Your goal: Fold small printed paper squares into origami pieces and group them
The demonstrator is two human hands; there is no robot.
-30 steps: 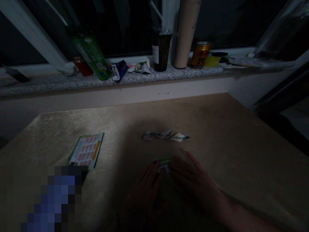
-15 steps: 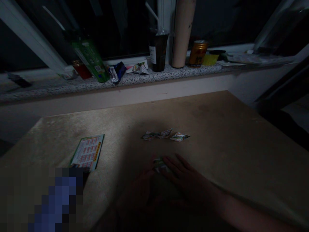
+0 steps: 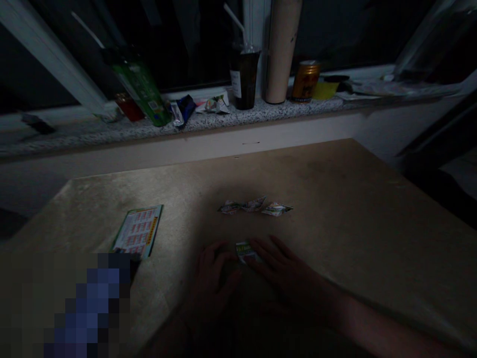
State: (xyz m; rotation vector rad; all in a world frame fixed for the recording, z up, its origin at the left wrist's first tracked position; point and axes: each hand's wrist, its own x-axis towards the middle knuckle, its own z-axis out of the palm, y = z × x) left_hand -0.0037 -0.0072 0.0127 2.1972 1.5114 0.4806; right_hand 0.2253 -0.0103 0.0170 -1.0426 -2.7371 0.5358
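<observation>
On table [image 3: 335, 199], left hand [image 3: 212, 278], right hand [image 3: 286, 276], both grips pressing one folded paper [image 3: 246, 251], three folded pieces [image 3: 255, 206] beyond.

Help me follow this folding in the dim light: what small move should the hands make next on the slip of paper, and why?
Probably press the fold flat. Both the left hand and right hand rest on the table with fingertips at the small paper slip, which looks less worked than the three folded pieces lying beyond it.

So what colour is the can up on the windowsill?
The can looks gold or orange-yellow, standing on the windowsill, in the dim head view.
</observation>
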